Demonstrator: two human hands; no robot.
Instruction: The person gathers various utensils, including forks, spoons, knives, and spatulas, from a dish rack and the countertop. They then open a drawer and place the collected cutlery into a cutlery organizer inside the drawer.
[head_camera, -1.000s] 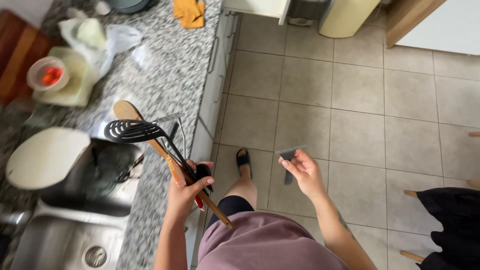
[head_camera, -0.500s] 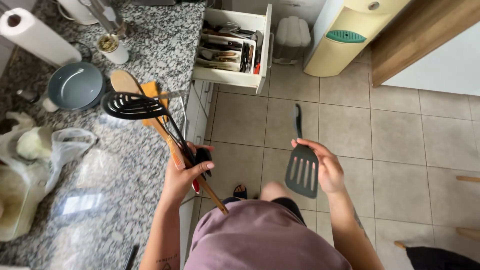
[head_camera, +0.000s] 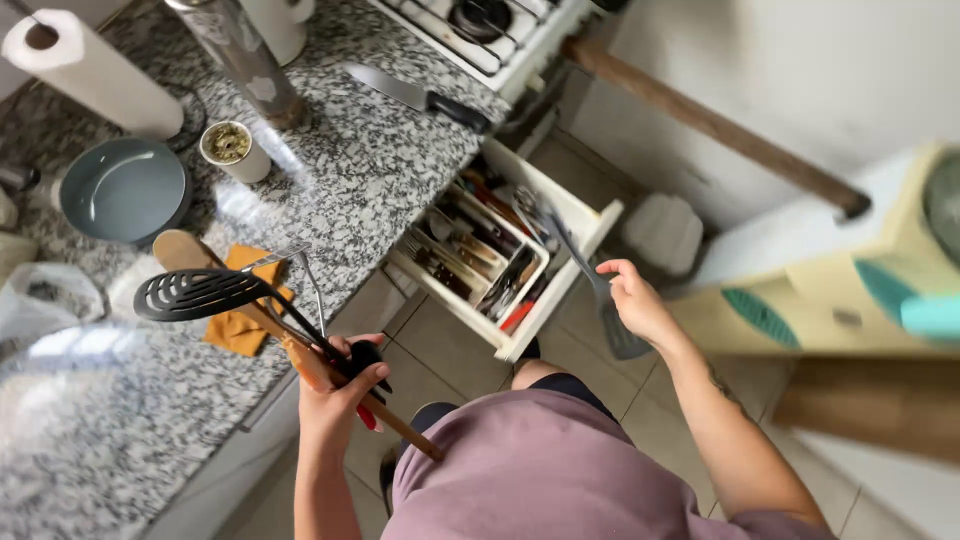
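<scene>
My left hand (head_camera: 335, 395) grips a bundle of cooking utensils (head_camera: 245, 305): a black slotted skimmer, a wooden spoon, an orange spatula and a thin metal tool. Their heads stick out over the granite counter (head_camera: 370, 165). My right hand (head_camera: 635, 300) holds a grey slotted spatula (head_camera: 600, 300) by its handle. The spatula hangs just right of the open white cutlery drawer (head_camera: 575, 270), its handle tip over the drawer. The drawer holds several pieces of cutlery in a divided tray.
On the counter lie a paper towel roll (head_camera: 90, 70), a grey pan (head_camera: 125, 190), a small cup (head_camera: 232, 150), a steel cylinder (head_camera: 240, 55) and a large knife (head_camera: 415, 97). A gas stove (head_camera: 490, 25) is behind. A cream bin (head_camera: 830, 270) stands right.
The view has swung toward the open drawer and stove. My right hand with the grey spatula has moved up next to the drawer. My left hand keeps its bundle.
</scene>
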